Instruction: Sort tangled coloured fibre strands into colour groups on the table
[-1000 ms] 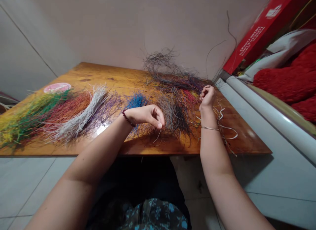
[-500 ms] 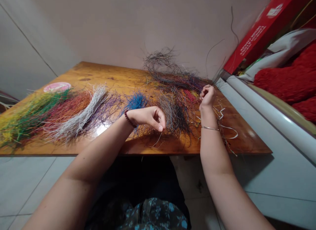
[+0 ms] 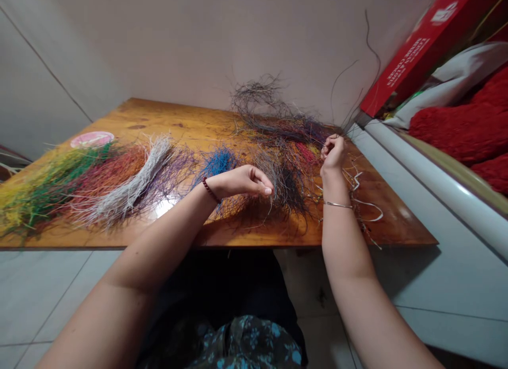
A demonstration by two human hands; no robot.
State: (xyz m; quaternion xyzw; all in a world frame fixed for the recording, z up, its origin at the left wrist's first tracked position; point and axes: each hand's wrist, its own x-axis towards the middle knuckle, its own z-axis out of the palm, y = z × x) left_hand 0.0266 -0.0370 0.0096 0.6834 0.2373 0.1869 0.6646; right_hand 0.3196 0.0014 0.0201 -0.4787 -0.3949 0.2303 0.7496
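My left hand, a bead bracelet at its wrist, pinches a pale thin strand between thumb and fingertips. It hovers over the table's front part, beside a grey and black bundle of strands. Farther right, my right hand is closed at the right end of a tangled dark pile. Long dark strands rise from just behind its fingers and seem gripped there, though the fingers hide the hold. Blue strands lie left of my left hand.
On the wooden table, yellow-green strands, red-orange strands, a white bundle and purple strands spread leftward. A pink round disc lies behind them. At right are a red box and red fabric-like bundles.
My left hand has moved slightly right and up, bringing the pinched strand closer to the grey and black bundle. My right hand stays almost in place; the tall strands behind it have shifted a little.
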